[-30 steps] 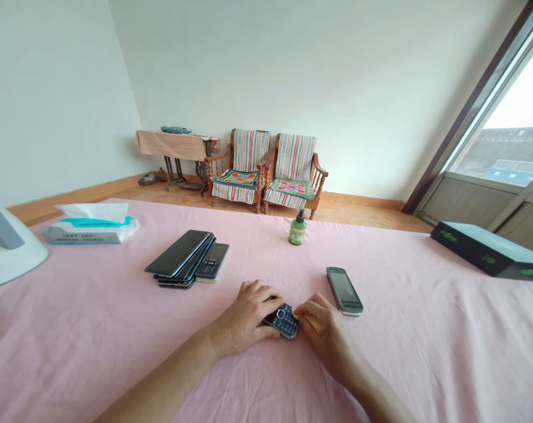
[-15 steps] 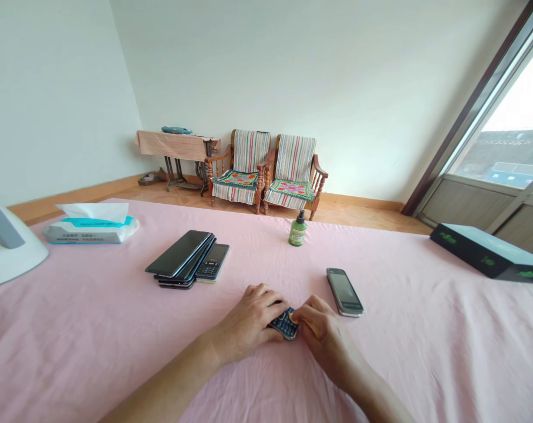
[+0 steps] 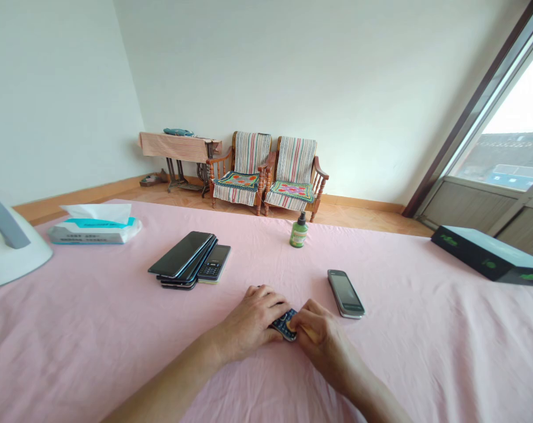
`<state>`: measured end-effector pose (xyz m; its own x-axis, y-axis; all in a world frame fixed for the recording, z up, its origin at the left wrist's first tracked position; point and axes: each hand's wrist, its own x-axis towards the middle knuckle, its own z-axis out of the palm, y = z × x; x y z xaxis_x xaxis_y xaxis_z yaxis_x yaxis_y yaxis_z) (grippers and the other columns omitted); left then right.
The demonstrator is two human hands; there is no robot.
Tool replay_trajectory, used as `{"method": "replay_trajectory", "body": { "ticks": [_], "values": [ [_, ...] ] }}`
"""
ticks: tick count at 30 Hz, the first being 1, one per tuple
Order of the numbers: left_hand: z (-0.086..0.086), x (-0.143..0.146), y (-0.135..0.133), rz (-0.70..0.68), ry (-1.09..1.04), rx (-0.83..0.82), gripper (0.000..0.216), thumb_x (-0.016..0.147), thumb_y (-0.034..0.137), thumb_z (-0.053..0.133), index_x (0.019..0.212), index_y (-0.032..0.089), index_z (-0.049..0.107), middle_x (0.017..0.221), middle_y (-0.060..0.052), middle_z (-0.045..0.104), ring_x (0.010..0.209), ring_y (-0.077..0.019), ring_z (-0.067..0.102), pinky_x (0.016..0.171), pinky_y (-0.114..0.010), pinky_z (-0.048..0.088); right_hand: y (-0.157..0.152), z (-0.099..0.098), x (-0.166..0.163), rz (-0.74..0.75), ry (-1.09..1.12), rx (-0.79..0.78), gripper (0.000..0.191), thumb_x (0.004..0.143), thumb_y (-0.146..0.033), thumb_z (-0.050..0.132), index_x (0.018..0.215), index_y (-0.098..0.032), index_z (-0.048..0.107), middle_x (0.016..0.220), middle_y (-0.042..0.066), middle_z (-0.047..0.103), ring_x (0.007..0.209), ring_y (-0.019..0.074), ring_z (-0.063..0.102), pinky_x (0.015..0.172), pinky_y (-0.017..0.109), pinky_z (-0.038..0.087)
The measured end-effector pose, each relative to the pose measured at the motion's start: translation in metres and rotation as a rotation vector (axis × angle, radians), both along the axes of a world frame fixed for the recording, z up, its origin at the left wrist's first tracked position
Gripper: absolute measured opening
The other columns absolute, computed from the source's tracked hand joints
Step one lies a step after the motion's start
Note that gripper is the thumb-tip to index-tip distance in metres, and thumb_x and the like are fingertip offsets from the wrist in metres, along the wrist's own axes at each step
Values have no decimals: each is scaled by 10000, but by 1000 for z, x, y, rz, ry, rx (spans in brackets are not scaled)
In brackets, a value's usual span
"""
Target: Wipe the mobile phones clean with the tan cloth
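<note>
A small keypad phone point(image 3: 280, 324) with dark blue keys lies on the pink tablecloth. My left hand point(image 3: 249, 322) is closed over its left end and hides most of it. My right hand point(image 3: 321, 335) pinches a folded yellow cloth point(image 3: 291, 326), whose tip presses on the keys at the phone's right end. Just beyond my right hand rests a grey touchscreen phone point(image 3: 346, 294), face up. A green spray bottle point(image 3: 298, 232) with a black top stands farther back.
Several dark phones lie stacked point(image 3: 181, 255) at the left, with another keypad phone point(image 3: 214, 264) against them. A tissue pack point(image 3: 94, 226) and part of a white appliance point(image 3: 11, 258) are at far left. A black box point(image 3: 491, 252) sits at right. Two wooden chairs point(image 3: 266, 170) stand behind.
The cloth in my right hand has shifted slightly left and down over the keys. My left hand keeps its hold on the phone. The whole view has moved a little.
</note>
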<state>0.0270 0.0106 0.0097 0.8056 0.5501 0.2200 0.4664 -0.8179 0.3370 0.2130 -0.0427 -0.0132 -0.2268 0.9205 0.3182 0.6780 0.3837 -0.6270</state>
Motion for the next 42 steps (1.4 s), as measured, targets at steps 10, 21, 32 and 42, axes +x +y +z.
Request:
{"method": "replay_trajectory", "body": {
  "ticks": [10, 21, 32, 42],
  "values": [
    [-3, -5, 5, -51, 2, 3, 416, 875, 370, 600, 1269, 313, 480, 1217, -35, 576, 1129, -254, 465, 953, -394, 322, 2, -5, 3, -42, 77, 28, 235, 783, -22, 449, 768, -183, 621, 762, 14, 531, 693, 134, 551, 643, 235, 413],
    [-13, -25, 14, 274, -52, -6, 902, 652, 424, 751, 1411, 292, 280, 1345, -108, 384, 1251, -341, 333, 1034, -485, 267, -1, 8, 10, -119, 111, 103, 218, 757, -48, 461, 726, -189, 625, 736, 14, 560, 669, 141, 568, 615, 238, 427],
    [-24, 13, -8, 550, -84, -86, 1352, 447, 571, 802, 1455, 207, -23, 1224, -151, 418, 1130, -366, 383, 947, -493, 302, 3, -4, 10, -88, 95, 34, 214, 789, -42, 455, 777, -183, 616, 780, 18, 546, 705, 143, 562, 644, 245, 426],
    [-22, 8, 2, 394, -159, -72, 1263, 516, 473, 780, 1453, 212, -26, 1268, -144, 426, 1167, -342, 386, 1005, -486, 271, -5, -3, -3, 24, 63, 27, 256, 732, 21, 470, 756, -189, 614, 794, 13, 571, 712, 131, 562, 636, 222, 392]
  ]
}}
